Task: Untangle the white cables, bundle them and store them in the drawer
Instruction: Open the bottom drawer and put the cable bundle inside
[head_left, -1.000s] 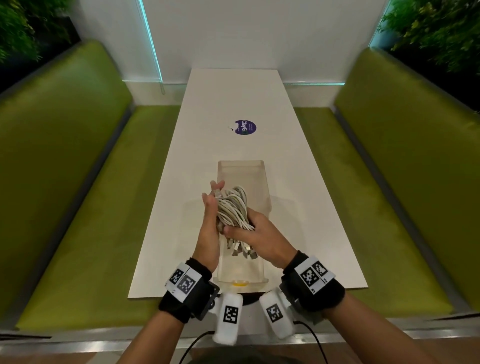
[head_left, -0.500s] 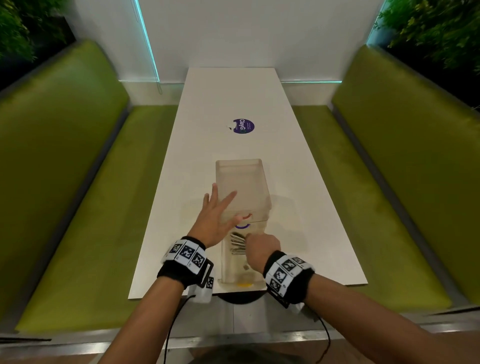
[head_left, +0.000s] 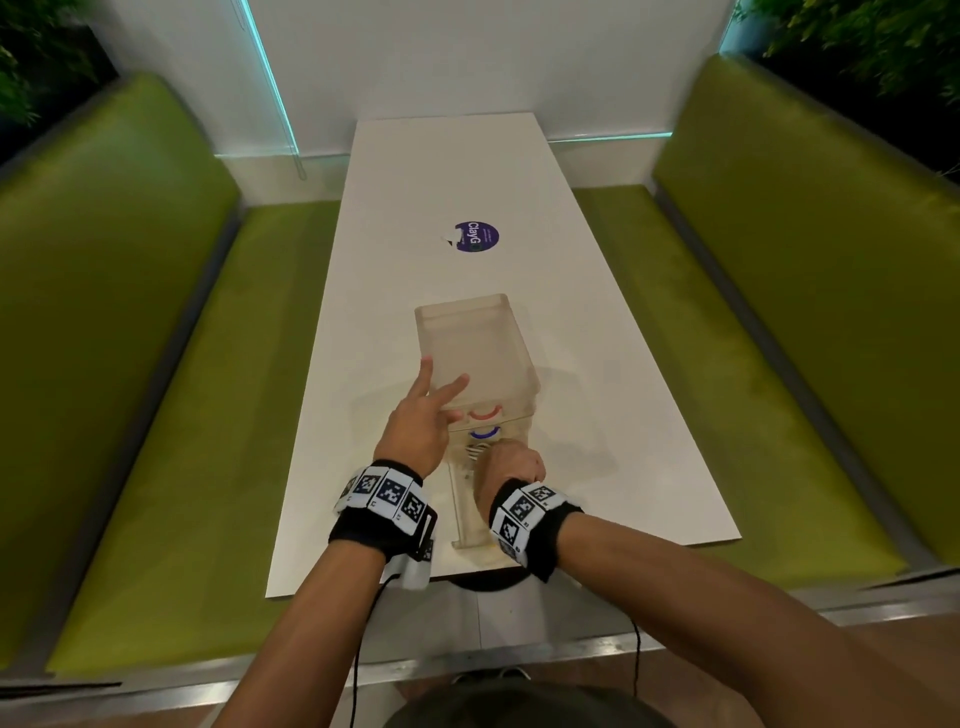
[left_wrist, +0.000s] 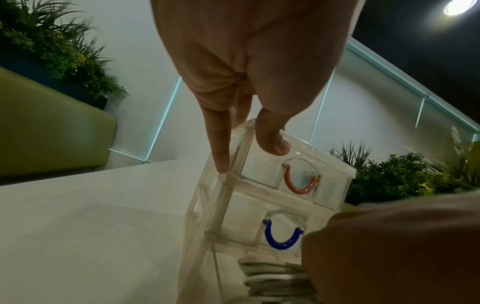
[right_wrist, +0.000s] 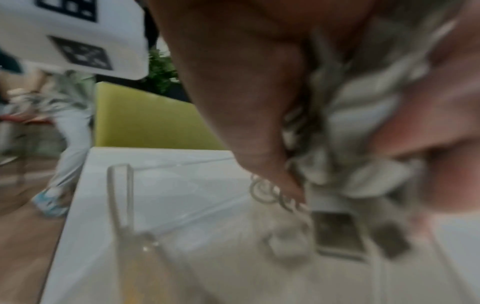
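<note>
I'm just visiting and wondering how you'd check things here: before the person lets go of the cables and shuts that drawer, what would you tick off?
1. Bottom drawer pulled out far enough: ok.
2. White cable bundle over or inside the open drawer: ok, it sits low in it.
3. Right hand gripping the bundle: ok, fingers curl round it.
4. Left hand steadying the clear drawer unit: ok, straight fingers rest on its top corner.
5. Plugs fully below the drawer's rim: cannot tell, the right wrist view is blurred.
6. Drawers with the red handle and blue handle shut: ok.
</note>
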